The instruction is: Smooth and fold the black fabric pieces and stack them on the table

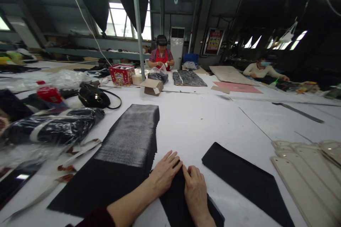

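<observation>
Below the middle of the view lies a black fabric piece [174, 204] on the white table. My left hand [165, 171] rests on its upper end with the fingers stretched out and close together. Right beside it, my right hand [195, 188] is closed at the piece's edge, its fingers bent and the index fingertip close to my left fingers. A dark flat edge shows under my right wrist. To the left stands a tall stack of black fabric pieces [128, 138], greyish toward its far end. Another black fabric piece [247, 181] lies flat to the right.
Beige templates [301, 181] pile up at the right edge, with a long dark blade-like tool [301, 111] beyond. At left are a plastic-wrapped bundle [55, 124], a black handbag [94, 95] and a red bottle [49, 94]. Two people work across the table near a metal pole [137, 25].
</observation>
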The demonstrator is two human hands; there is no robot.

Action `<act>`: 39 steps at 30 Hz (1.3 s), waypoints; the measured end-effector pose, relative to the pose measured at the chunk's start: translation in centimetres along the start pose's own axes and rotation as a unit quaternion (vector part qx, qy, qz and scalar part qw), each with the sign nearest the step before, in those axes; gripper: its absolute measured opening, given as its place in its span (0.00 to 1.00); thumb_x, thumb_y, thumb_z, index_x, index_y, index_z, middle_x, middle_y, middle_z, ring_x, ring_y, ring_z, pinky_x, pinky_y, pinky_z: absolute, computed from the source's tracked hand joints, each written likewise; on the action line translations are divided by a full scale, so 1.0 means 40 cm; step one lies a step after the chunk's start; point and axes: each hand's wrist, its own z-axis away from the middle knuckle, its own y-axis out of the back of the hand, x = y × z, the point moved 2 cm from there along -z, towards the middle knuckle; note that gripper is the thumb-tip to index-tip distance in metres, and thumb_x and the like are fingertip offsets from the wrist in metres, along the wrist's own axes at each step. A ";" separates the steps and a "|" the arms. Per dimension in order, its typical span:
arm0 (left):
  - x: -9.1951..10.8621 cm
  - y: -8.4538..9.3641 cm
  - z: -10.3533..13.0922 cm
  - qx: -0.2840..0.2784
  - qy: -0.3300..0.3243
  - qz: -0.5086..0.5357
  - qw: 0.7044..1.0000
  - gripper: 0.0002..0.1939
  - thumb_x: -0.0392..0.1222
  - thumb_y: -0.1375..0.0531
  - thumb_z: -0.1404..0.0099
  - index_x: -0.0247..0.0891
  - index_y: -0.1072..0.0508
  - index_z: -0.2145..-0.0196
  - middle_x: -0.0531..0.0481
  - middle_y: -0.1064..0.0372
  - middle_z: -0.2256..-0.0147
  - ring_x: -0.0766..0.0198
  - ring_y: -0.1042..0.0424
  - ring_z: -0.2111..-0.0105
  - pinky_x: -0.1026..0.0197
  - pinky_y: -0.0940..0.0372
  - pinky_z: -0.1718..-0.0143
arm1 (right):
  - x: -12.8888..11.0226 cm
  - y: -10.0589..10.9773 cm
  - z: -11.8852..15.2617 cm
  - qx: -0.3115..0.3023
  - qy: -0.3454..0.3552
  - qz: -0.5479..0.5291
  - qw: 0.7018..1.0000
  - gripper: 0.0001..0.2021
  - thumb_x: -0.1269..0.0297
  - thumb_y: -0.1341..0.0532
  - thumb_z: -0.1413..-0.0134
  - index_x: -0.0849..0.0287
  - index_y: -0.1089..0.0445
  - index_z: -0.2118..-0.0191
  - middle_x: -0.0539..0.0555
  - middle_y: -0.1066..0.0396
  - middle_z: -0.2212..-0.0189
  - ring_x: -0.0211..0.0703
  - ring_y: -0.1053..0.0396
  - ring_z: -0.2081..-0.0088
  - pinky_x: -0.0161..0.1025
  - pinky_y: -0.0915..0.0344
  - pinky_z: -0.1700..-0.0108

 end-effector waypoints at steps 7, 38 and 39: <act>0.022 0.004 -0.011 -0.034 -0.018 -0.011 0.999 0.25 0.36 0.48 0.35 0.28 0.41 0.41 0.39 0.39 0.45 0.53 0.47 0.39 0.54 0.63 0.35 | 0.016 0.020 0.031 0.016 0.003 0.005 1.000 0.19 0.81 0.49 0.44 0.59 0.34 0.49 0.55 0.37 0.65 0.46 0.39 0.64 0.42 0.43 0.63; 0.142 0.031 -0.028 -0.042 -0.061 0.012 0.997 0.24 0.33 0.48 0.33 0.38 0.42 0.40 0.43 0.36 0.50 0.57 0.38 0.48 0.54 0.48 0.41 | 0.103 0.121 0.183 0.028 0.012 -0.040 0.999 0.19 0.80 0.51 0.43 0.59 0.35 0.49 0.55 0.36 0.65 0.45 0.38 0.63 0.42 0.39 0.63; 0.146 0.031 -0.027 -0.037 -0.064 0.013 0.997 0.24 0.34 0.48 0.33 0.41 0.42 0.40 0.43 0.36 0.50 0.57 0.38 0.48 0.53 0.48 0.41 | 0.106 0.123 0.187 0.028 0.014 -0.042 0.999 0.19 0.80 0.51 0.43 0.58 0.35 0.49 0.55 0.36 0.65 0.45 0.38 0.63 0.42 0.39 0.63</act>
